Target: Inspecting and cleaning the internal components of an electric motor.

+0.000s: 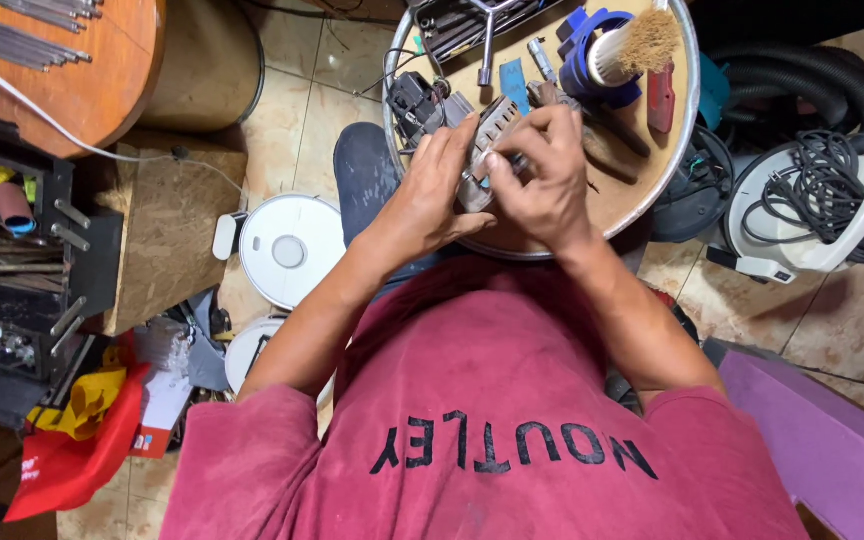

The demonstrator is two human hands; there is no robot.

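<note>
- Left hand wrapped around a small grey ribbed metal-and-plastic part, fingers curled tight along its side, held just above the near edge of the round wooden tabletop.
- Right hand pinching the same part from the other side — thumb and fingertips pressed together on its lower end.
- Could slip: the part is small, hard and smooth-looking, and a twist between two opposing grips might pop it out toward the tiled floor.
- Could snag as well — loose tools crowd the table just beyond the knuckles: a bristle brush in a blue holder, a red-handled tool, a dark motor-like block.
- Below, a white disc-shaped robot vacuum, glossy plastic; to the right, a matte black cable coil.
</note>
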